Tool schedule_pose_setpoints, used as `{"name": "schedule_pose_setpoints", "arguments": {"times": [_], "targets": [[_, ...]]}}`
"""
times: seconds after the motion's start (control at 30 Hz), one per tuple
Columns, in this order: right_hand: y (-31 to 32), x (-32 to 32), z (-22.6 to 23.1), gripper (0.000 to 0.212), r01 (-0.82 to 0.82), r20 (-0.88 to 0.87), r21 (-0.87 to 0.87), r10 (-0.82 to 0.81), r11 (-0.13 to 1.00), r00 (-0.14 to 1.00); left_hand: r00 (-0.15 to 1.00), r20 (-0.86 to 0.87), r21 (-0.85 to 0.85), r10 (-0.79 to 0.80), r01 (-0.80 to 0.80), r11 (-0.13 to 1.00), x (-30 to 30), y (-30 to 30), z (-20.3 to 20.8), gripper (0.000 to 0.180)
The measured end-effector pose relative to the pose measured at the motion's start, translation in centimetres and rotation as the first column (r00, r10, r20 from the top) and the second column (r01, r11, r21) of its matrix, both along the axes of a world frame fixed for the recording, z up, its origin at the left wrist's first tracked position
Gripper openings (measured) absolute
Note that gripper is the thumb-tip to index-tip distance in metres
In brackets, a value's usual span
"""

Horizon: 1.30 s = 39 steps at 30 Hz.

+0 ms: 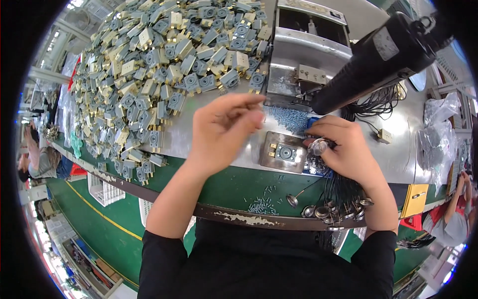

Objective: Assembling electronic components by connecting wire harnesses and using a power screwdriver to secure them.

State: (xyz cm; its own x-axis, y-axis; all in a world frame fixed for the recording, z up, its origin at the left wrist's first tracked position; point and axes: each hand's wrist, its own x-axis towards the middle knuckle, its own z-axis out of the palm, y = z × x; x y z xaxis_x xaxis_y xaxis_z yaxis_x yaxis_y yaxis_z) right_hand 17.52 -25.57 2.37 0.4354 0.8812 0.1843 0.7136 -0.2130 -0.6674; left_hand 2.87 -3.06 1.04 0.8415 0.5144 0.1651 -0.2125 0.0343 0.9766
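Note:
My left hand [219, 132] is raised over the bench, slightly blurred. Its thumb and forefinger are apart with nothing visible between them; the other fingers curl inward. Beneath and to its right, a grey switch-like part [286, 153] with brass terminals sits in a metal fixture block [269, 162]. My right hand [346, 147] is closed beside that block, around a round shiny metal piece [317, 146] on a thin black lead. Its fingertips are partly hidden near a small blue object [311, 121]. Below this hand hangs a bundle of black leads [341, 188] with round metal ends.
A large heap of grey and cream parts [164, 65] covers the left bench. Small screws [286, 118] lie beyond the fixture, and more screws [261, 205] near the front edge. A black cylindrical tool [373, 62] slants in above my right hand. Behind stands a metal machine [311, 45].

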Motion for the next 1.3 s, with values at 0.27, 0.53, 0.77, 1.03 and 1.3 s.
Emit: {"name": "schedule_pose_setpoints", "arguments": {"times": [0.27, 0.53, 0.77, 1.03, 1.3], "targets": [[2.5, -1.1, -0.9, 0.021, 0.014, 0.152, -0.116, 0.003, 0.993, 0.988, 0.965, -0.06, -0.286, -0.256, 0.229, 0.93, -1.4, 3.0, -3.3, 0.019], [-1.1, 2.1, 1.1, 0.021, -0.252, -0.239, -0.062, 0.231, 0.966, 0.943, 0.935, -0.176, -0.242, -0.309, 0.263, 0.934, -1.3, 1.5, -3.1, 0.028], [-2.8, 2.6, 1.8, 0.021, -0.115, -0.385, 0.05, 0.125, 0.992, 0.914, 0.929, -0.13, 0.323, -0.346, 0.369, 0.871, -0.3, -1.3, -3.4, 0.021], [-2.5, 1.6, 0.5, 0.016, -0.025, -0.228, 0.061, 0.038, 0.998, 0.973, 0.894, -0.261, 0.297, -0.364, 0.433, 0.851, 0.1, -1.2, -3.2, 0.025], [-2.8, 1.7, 0.5, 0.017, -0.008, -0.228, 0.105, 0.032, 0.994, 0.973, 0.866, -0.302, 0.272, -0.399, 0.479, 0.835, 0.1, -0.9, -3.2, 0.025]]}}
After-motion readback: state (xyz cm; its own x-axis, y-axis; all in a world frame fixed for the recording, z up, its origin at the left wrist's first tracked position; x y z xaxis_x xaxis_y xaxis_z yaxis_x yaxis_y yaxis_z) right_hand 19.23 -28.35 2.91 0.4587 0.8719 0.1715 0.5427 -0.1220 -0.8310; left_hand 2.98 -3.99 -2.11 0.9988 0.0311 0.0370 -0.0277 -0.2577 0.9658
